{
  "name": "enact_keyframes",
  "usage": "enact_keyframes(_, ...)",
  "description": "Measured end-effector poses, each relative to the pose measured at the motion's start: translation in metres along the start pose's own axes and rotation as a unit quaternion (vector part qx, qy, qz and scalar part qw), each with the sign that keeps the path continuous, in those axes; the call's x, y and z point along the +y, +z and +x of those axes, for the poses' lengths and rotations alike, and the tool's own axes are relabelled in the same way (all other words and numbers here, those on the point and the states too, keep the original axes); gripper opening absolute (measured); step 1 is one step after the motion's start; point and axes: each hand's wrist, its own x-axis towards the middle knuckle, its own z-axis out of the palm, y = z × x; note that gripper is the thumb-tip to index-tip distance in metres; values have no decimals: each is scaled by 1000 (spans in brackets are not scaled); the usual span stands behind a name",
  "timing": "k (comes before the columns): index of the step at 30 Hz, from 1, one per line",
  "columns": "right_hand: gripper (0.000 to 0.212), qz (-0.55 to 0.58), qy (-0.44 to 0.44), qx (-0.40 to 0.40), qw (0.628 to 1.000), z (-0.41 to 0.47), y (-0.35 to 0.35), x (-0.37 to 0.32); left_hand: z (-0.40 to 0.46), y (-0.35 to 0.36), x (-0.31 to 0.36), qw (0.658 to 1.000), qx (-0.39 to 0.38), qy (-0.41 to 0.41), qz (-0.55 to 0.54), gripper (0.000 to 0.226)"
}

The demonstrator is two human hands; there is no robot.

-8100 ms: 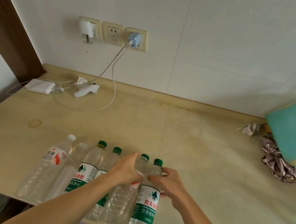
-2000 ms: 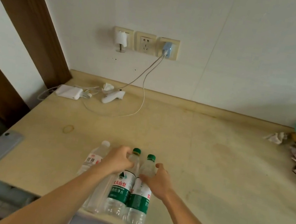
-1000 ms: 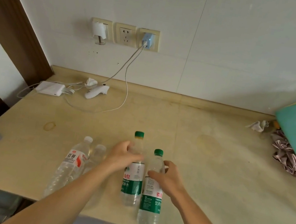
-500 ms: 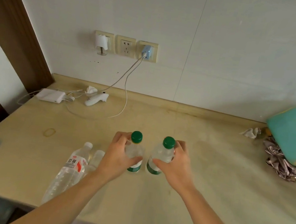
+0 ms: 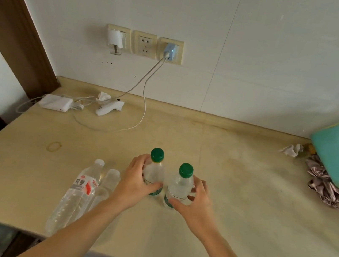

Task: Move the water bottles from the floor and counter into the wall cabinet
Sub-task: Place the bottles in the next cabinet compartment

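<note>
Left hand (image 5: 135,186) wrapped around left green-capped bottle (image 5: 154,171); right hand (image 5: 195,205) wrapped around right green-capped bottle (image 5: 179,186), both upright on counter (image 5: 244,184).

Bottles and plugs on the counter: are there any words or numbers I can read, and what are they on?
No text reads clearly.
White-capped bottle: red and white label, print too blurred to read.
Green-capped bottle in the left hand: label hidden by fingers.
Green-capped bottle in the right hand: only a green label edge shows, no words.
Wall sockets and charger: no readable marks.
</note>
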Motion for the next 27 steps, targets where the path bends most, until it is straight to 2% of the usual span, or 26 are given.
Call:
enact_keyframes(5,67,84,64,-50,993,9,11,18,-5,8,-11,995,-22,-76,-68,69)
enact_keyframes(8,60,104,78,-46,990,19,15,25,-1,12,-14,992,-39,-97,-69,63)
enact_keyframes(14,59,139,70,-11,988,16,12,19,5,12,5,990,-17,-92,-102,59)
enact_keyframes(19,50,185,18,49,981,12,-21,-35,29,-12,70,993,-3,-13,-120,63)
enact_keyframes(27,45,212,-193,153,946,-5,-117,-192,58,-80,241,972,22,191,-134,59)
